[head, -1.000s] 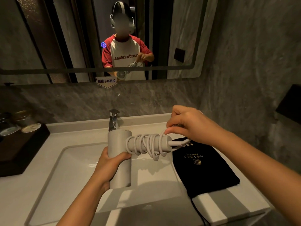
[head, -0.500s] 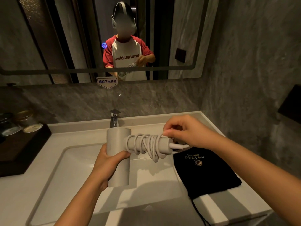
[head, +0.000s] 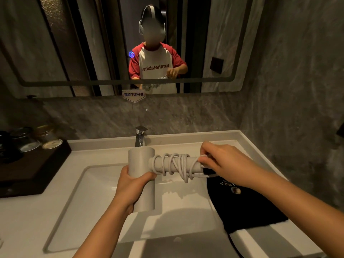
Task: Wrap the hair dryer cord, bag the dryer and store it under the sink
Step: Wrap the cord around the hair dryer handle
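Observation:
A white hair dryer [head: 142, 185] hangs over the sink basin [head: 96, 198]. My left hand [head: 130, 187] grips its barrel. The handle points right, and the white cord [head: 176, 164] is coiled around it in several loops. My right hand [head: 221, 161] pinches the cord's end at the tip of the handle; the plug is hidden under my fingers. A black drawstring bag [head: 243, 203] with a gold logo lies flat on the counter to the right of the basin, below my right forearm.
A chrome tap [head: 140, 135] stands behind the basin. A dark tray [head: 31, 168] with jars sits on the left of the white counter [head: 24, 220]. A mirror [head: 74, 43] shows a person's reflection. A grey stone wall closes the right side.
My right hand has dropped from above the coils to the tip of the handle, pulling the cord end snug. The coils sit tighter. The dryer has barely moved.

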